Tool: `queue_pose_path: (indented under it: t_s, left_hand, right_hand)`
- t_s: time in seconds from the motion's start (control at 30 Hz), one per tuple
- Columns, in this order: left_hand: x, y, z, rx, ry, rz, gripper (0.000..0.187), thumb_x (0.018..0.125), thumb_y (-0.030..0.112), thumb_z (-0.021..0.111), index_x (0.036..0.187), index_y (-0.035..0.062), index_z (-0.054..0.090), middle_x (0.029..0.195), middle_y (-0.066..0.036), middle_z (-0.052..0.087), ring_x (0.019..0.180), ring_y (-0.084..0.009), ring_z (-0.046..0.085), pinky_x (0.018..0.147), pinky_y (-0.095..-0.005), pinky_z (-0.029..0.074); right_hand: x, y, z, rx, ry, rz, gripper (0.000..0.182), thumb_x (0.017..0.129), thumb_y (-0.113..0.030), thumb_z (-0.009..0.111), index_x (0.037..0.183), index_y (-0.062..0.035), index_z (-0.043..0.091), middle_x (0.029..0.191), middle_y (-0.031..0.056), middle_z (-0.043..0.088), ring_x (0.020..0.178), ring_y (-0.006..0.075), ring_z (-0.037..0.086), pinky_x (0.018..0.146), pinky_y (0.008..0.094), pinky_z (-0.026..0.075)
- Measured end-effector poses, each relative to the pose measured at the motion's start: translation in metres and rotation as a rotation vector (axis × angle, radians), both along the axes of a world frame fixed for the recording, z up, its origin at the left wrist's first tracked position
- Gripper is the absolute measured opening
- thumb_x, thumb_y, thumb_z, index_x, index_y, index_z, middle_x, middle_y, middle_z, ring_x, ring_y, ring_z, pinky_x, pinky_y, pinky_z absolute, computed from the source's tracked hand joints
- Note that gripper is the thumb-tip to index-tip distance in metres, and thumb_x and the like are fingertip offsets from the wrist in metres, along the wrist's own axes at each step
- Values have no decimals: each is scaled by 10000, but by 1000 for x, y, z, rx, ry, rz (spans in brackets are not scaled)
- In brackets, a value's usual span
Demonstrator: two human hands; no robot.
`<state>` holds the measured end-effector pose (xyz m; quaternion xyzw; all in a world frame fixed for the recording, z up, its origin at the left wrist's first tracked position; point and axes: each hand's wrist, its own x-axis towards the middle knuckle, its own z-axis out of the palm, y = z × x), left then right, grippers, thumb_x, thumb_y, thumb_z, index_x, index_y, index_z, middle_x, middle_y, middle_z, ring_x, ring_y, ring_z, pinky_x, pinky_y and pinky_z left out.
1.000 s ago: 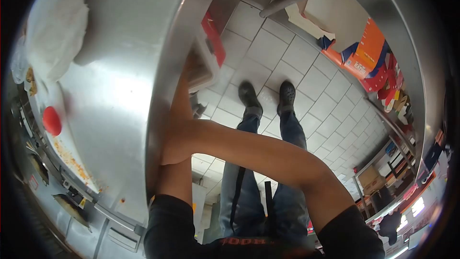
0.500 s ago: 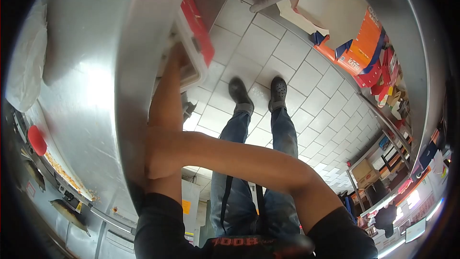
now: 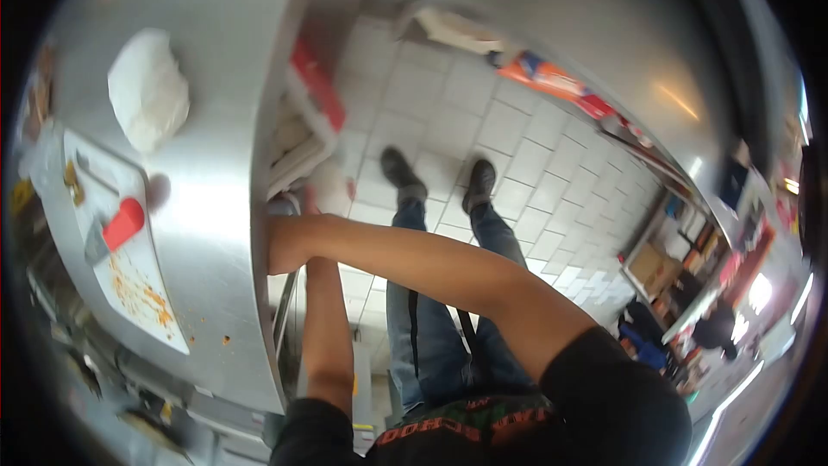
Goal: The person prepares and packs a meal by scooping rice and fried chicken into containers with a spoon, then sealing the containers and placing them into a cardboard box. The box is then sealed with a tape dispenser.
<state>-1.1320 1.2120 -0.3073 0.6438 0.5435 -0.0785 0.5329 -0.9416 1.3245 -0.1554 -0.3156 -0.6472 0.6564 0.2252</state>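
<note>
My left hand (image 3: pixel 312 202) is at the side of the steel counter, blurred, closed on a pale, smeared item (image 3: pixel 332 188) with a bit of red at its edge; I cannot make out what it is. Just below and to the left, my right hand (image 3: pixel 289 243) reaches across my left arm to the counter's edge, its fingers hidden. Above both hands, a pale open container (image 3: pixel 304 160) with a red part (image 3: pixel 317 85) sits below counter height.
On the steel counter (image 3: pixel 216 129) lie a white bundle (image 3: pixel 148 91) and a stained white board (image 3: pixel 164 306) bearing a red-handled scraper (image 3: pixel 123 223). Another steel surface (image 3: pixel 552 9) spans the upper right, with an orange package (image 3: pixel 543 75) below. A person (image 3: pixel 716 328) is far right.
My left hand has come out of the container and down, with the pale item now beside it. My right hand has moved slightly up. The view has shifted, showing more of the counter and board.
</note>
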Motion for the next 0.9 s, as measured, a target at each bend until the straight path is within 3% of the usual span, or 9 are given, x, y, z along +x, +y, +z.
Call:
queue_pose_path:
  t_s: [0.13, 0.17, 0.2, 0.27, 0.3, 0.37, 0.5, 0.63, 0.9]
  left_hand:
    - [59, -89, 21, -108, -178, -129, 453, 962, 291, 566, 1284, -25, 526, 1288, -181, 582, 1198, -313, 545, 1027, -388, 416]
    - [107, -87, 112, -322, -247, 77, 451, 949, 258, 597, 1281, -38, 519, 1246, -173, 594, 1167, -267, 552, 1004, -355, 420]
    - [132, -94, 145, -609, 56, 160, 441, 930, 188, 628, 1288, -40, 507, 1241, -157, 593, 1160, -226, 548, 984, -331, 423]
    - [130, -141, 136, -607, -357, 246, 430, 916, 105, 645, 1310, 31, 490, 1186, -94, 600, 1084, -187, 577, 921, -309, 473]
    - [137, -154, 142, -685, -411, 324, 434, 908, 80, 649, 1308, 39, 487, 1224, -88, 571, 1109, -180, 569, 925, -311, 479]
    - [149, -162, 160, -872, -261, 373, 426, 939, 97, 605, 1333, 48, 450, 1269, -89, 537, 1129, -188, 566, 935, -325, 489]
    - [211, -229, 175, -542, -401, -67, 452, 992, 221, 529, 1387, 58, 383, 1308, -115, 516, 1155, -227, 566, 940, -350, 498]
    - [316, -292, 268, -1087, -591, 525, 567, 1007, 434, 451, 1409, 44, 359, 1259, -174, 552, 1177, -280, 561, 1048, -403, 428]
    - [458, -403, 357, -628, -553, -129, 377, 1021, 309, 452, 1271, 27, 469, 1069, -120, 641, 1038, -239, 625, 930, -371, 471]
  right_hand:
    - [26, -40, 2, -15, -129, -163, 462, 885, -331, 614, 1212, -5, 594, 1250, 240, 593, 1099, 370, 602, 943, 424, 474]
    - [30, -69, -9, 2, -78, -314, 501, 887, -376, 621, 1223, -5, 592, 1223, 256, 607, 1122, 385, 591, 953, 424, 471]
    - [35, -86, -38, -117, -2, 34, 693, 920, -511, 564, 1350, 25, 473, 1283, 262, 571, 1187, 406, 548, 1010, 451, 432]
    - [50, -169, -60, 97, -255, 40, 688, 877, -533, 620, 1354, -45, 534, 1256, 245, 602, 1174, 376, 571, 994, 455, 445]
    - [32, -223, -99, -311, -591, 18, 697, 878, -518, 633, 1402, -80, 491, 1286, 239, 584, 1215, 348, 552, 1024, 434, 433]
    - [117, -298, -33, -273, -53, 114, 1031, 713, -476, 812, 1503, -56, 301, 1481, 220, 375, 1387, 324, 361, 1119, 415, 335]
    - [210, -435, 80, -88, -141, -478, 932, 680, -330, 856, 1447, -82, 388, 1455, 177, 401, 1348, 356, 385, 1088, 452, 363]
    - [299, -545, 120, -98, -161, -1199, 638, 769, -195, 778, 1332, -66, 507, 1247, 133, 594, 1190, 248, 545, 992, 386, 456]
    - [520, -654, 239, 177, -715, -2136, 605, 836, -317, 708, 1340, -49, 506, 1341, 248, 492, 1242, 397, 484, 1009, 462, 417]
